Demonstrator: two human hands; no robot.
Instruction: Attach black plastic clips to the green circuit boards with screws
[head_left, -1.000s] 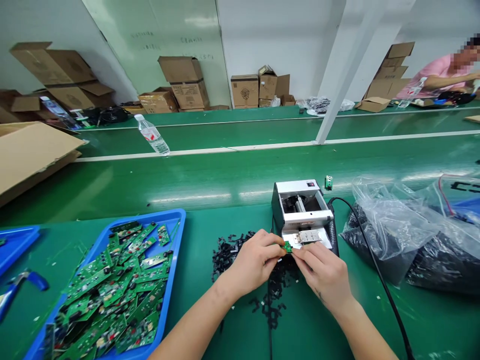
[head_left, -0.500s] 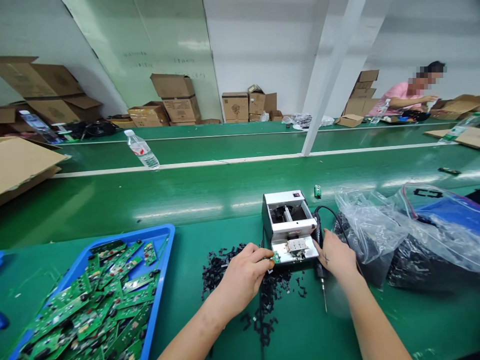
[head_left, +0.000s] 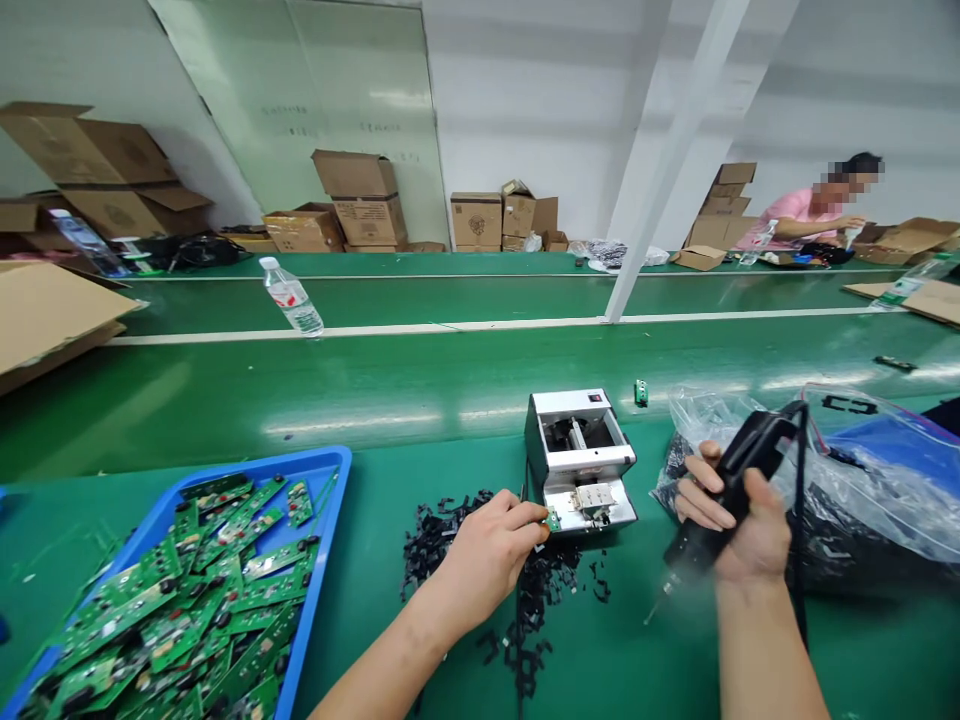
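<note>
My left hand [head_left: 491, 556] pinches a small green circuit board [head_left: 553, 519] at the front left corner of a small silver machine [head_left: 579, 461] on the green table. My right hand [head_left: 739, 524] is closed around a black electric screwdriver [head_left: 726, 490], held above the table to the right of the machine, its tip angled down and to the left. A black cord [head_left: 799, 500] runs from the tool's upper end. Several small black plastic parts [head_left: 525, 590] lie scattered under and around my left hand.
A blue tray [head_left: 319, 520] full of green circuit boards sits at front left. Clear plastic bags [head_left: 862, 480] of black parts lie at right. A water bottle [head_left: 292, 297] stands on the green conveyor belt behind. Cardboard boxes line the far side, where another person sits at far right.
My right hand left the small board, reached to the black screwdriver lying right of the machine, and has lifted it off the table. My left hand stays on the small board.
</note>
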